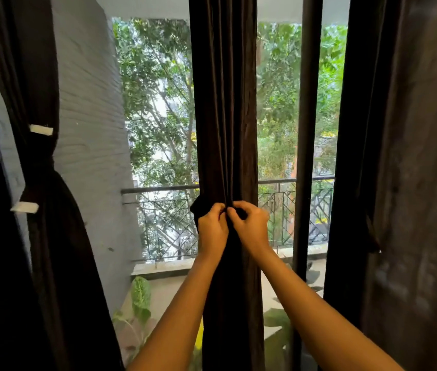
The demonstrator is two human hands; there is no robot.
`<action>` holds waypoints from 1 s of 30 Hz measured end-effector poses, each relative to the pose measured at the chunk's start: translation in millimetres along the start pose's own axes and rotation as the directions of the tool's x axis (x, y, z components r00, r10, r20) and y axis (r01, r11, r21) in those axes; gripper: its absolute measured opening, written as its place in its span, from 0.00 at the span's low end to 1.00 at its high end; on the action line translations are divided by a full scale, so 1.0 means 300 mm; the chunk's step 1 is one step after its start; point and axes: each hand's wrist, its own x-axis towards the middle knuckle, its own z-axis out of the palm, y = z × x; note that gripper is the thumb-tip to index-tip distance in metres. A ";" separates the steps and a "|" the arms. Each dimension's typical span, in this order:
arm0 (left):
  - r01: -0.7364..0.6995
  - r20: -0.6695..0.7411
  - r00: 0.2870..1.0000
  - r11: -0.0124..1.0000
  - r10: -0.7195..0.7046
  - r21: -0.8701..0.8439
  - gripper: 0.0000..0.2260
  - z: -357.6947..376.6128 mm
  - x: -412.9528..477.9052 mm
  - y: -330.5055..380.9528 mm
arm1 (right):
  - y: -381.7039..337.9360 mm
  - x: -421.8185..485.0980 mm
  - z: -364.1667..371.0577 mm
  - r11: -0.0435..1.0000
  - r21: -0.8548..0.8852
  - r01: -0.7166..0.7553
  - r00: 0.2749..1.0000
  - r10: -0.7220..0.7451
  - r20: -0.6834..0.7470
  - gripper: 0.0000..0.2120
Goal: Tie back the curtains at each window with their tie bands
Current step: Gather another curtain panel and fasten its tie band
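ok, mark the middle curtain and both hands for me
middle curtain (225,103): head view, on its gathered folds, upper half.
left hand (212,230): head view, back of the hand, fingers pinching the curtain.
right hand (252,226): head view, back of the hand.

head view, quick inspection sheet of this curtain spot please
surface: nothing seen
job's things: middle curtain gathered, tie band wrapped round it; left curtain already cinched; right curtain hangs untied
clutter: white tabs by the left curtain
fingers: left hand and right hand both pinch the tie band at the middle curtain's front
cables: nothing seen
surroundings: grey wall, balcony railing, trees, leafy plant
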 end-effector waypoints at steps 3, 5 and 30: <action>-0.025 -0.039 0.999 0.998 0.027 0.057 0.09 0.002 -0.013 0.018 | 0.007 0.011 -0.039 0.999 0.018 -0.030 0.997 0.028 0.078 0.11; -0.022 -0.066 0.998 0.998 0.025 0.053 0.10 0.003 -0.018 0.037 | 0.009 0.020 -0.061 1.000 0.009 -0.028 0.992 0.026 0.120 0.12; 0.093 -0.044 0.995 0.995 -0.091 0.045 0.12 0.046 -0.050 0.122 | 0.101 -0.063 -0.054 0.988 -0.072 0.135 0.990 -0.131 0.054 0.12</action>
